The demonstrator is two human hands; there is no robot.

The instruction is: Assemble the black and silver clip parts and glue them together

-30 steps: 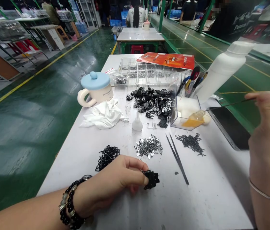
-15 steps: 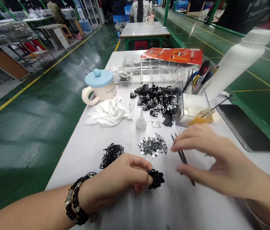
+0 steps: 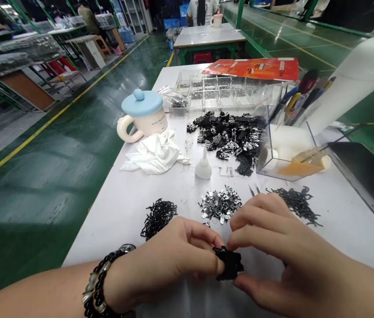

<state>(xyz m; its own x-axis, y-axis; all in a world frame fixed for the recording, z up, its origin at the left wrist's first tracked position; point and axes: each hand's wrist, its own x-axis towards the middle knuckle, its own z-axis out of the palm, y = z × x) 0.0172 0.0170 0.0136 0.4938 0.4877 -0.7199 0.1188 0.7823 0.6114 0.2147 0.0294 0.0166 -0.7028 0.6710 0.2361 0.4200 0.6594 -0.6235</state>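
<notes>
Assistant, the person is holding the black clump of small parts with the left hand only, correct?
No, not the left hand only: the head view shows the right hand on the black clump too, alongside the left hand.

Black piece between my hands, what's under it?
White table shows around the black piece, between your left hand and right hand; what lies directly beneath is hidden by the piece.

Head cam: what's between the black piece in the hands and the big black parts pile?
In the head view, a pile of silver clips lies between the black piece and the black parts pile, with a few small metal bits just below that pile.
</notes>
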